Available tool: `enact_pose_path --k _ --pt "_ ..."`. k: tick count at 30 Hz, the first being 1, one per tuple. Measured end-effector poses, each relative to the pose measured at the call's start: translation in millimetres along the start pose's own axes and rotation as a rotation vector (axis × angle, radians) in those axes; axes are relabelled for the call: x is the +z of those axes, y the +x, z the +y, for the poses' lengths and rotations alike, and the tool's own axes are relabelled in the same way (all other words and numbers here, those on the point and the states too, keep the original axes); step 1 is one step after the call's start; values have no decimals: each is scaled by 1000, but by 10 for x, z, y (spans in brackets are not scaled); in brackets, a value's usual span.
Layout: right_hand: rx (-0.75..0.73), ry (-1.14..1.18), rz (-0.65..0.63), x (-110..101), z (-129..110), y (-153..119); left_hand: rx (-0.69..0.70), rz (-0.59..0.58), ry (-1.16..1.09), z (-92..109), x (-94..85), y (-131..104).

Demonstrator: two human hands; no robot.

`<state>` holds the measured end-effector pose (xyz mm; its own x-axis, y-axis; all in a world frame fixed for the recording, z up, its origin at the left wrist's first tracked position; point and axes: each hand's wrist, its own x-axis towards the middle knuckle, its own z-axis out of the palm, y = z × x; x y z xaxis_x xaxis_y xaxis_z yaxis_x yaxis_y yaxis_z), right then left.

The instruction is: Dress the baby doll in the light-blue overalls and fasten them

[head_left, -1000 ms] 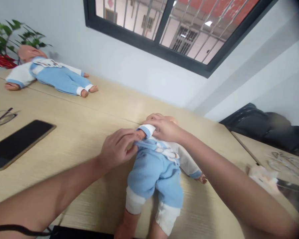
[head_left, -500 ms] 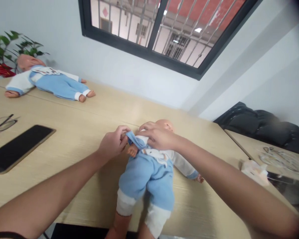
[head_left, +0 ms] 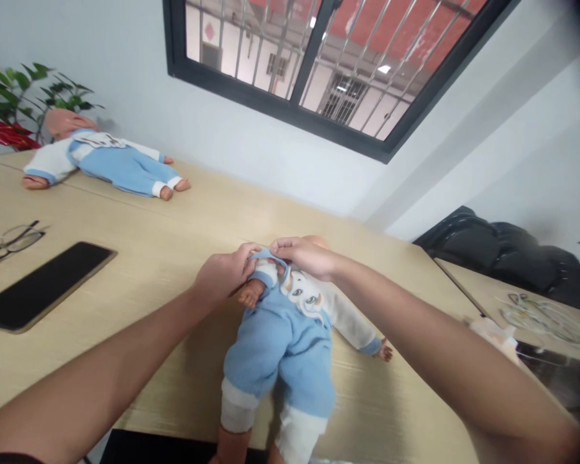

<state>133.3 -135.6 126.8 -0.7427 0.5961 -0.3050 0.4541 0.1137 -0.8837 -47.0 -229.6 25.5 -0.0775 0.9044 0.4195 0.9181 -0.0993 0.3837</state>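
left hand (head_left: pixel 226 274) and right hand (head_left: pixel 307 256), close together over the doll (head_left: pixel 285 345), each grip pinching blue fabric (head_left: pixel 267 254).

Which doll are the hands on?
The near doll: left hand and right hand hold its blue fabric; the far doll lies untouched by the plant.

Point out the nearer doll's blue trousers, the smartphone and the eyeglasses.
nearer doll's blue trousers (head_left: pixel 280 341): head view, front, above the crotch
smartphone (head_left: pixel 48 285): head view, middle of the dark screen
eyeglasses (head_left: pixel 25 242): head view, lens nearer the smartphone
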Motion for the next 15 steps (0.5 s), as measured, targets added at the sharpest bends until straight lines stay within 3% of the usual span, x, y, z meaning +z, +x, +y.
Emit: enact_pose_path --k 5,9,11,14,15 --pt "-5 -20 -86 -34 -66 163 98 41 47 -57 -22 22" --pt "-4 -52 -52 -56 -79 280 -94 -8 32 -51 -133 68" --pt "3 -101 -26 -64 -55 314 -198 -182 -115 -50 -200 64" --pt "13 -147 -19 -46 -25 358 -290 -582 -437 -43 -271 26" --pt "21 -158 -28 -32 -24 375 -308 -665 -515 -36 -285 11"
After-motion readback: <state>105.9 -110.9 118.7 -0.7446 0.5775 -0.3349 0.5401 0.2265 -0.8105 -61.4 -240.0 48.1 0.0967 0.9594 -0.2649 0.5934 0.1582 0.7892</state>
